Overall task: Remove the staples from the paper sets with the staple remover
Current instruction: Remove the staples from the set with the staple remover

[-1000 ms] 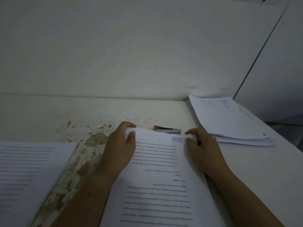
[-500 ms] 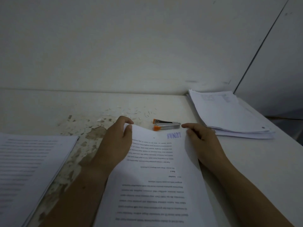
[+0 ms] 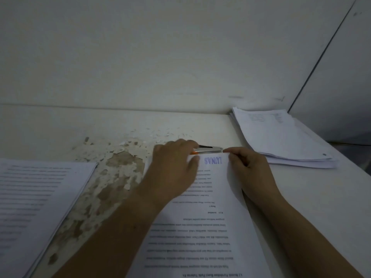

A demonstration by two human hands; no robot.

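The paper set [image 3: 200, 227], a sheaf of white printed sheets with a purple LUNAS stamp [image 3: 213, 160] near its far edge, lies on the worn white table [image 3: 60, 127] in front of the person. The right hand [image 3: 247, 167] pinches the set's far right corner between thumb and fingertips. The left hand [image 3: 174, 167] reaches across the set's far edge to the slim silver metal staple remover with an orange tip [image 3: 210, 149], which lies just beyond that edge. Its fingers cover the orange end, but I cannot tell whether they grip the tool. From where I stand, the sensible thing is to take the remover by its middle, not its tip, and turn the working end toward the pinched corner, where I would guess the staple sits, though I cannot see it. The right hand should press that corner flat so the sheets do not slide or tear.
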